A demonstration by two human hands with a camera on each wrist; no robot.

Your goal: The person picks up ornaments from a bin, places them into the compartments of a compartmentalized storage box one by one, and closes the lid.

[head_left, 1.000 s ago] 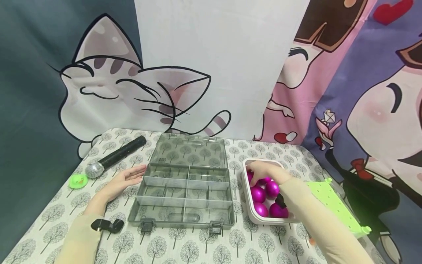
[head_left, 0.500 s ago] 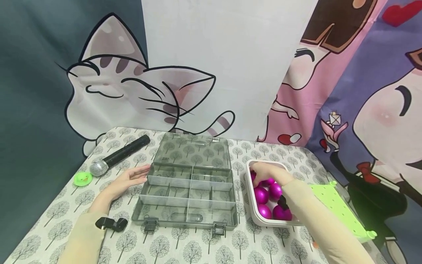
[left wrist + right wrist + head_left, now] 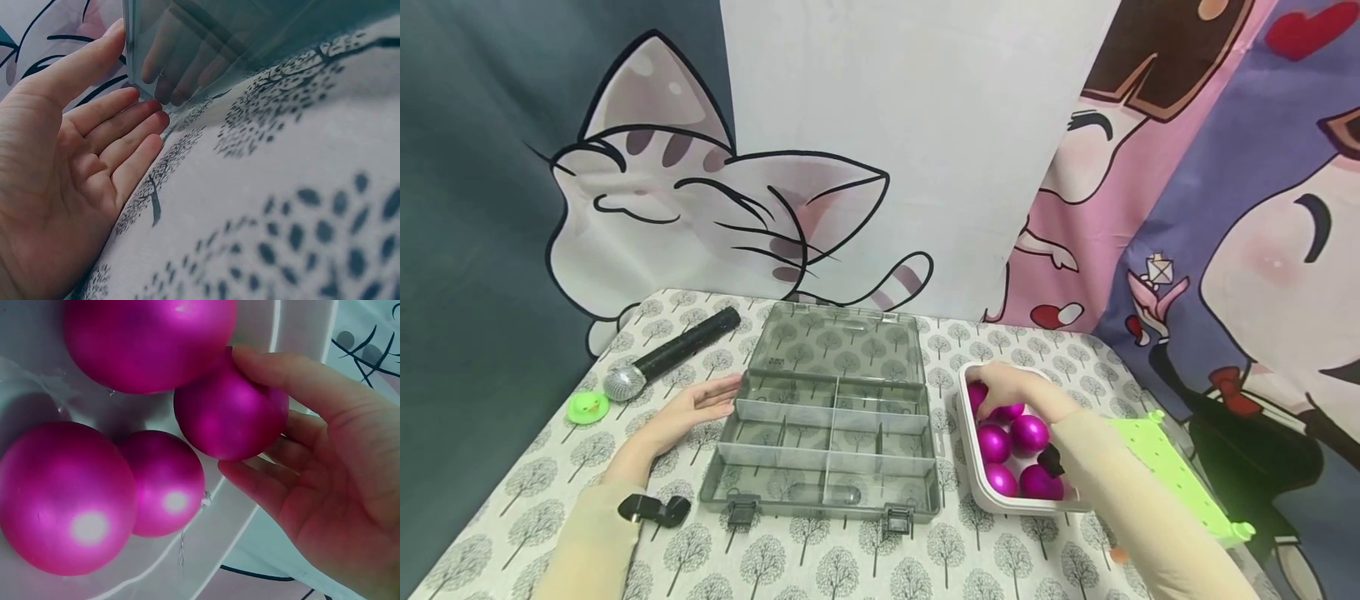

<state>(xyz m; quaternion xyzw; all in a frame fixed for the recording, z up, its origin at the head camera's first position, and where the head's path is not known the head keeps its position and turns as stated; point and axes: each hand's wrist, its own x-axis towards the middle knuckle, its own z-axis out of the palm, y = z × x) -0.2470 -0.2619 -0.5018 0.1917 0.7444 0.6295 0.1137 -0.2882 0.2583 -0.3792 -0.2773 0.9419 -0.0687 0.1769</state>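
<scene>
In the head view, my right hand reaches into a white plastic tub holding several shiny magenta balls. The right wrist view shows its thumb and fingers curled round one magenta ball by the tub wall; other magenta balls lie beside it, and some have silvery thread. My left hand rests at the left side of a smoky, see-through compartment box. In the left wrist view, that hand's fingers are extended, with their tips at the box's wall.
The compartment box has its lid laid back. A black microphone and a green duck toy lie at the left. To the right is a light-green perforated plastic piece, partly behind my right sleeve. Printed curtains hang behind the table.
The head view has shifted a little. My right hand has risen slightly at the tub's far left corner, and more of the ball under its fingers shows. My left hand stays at the box.
</scene>
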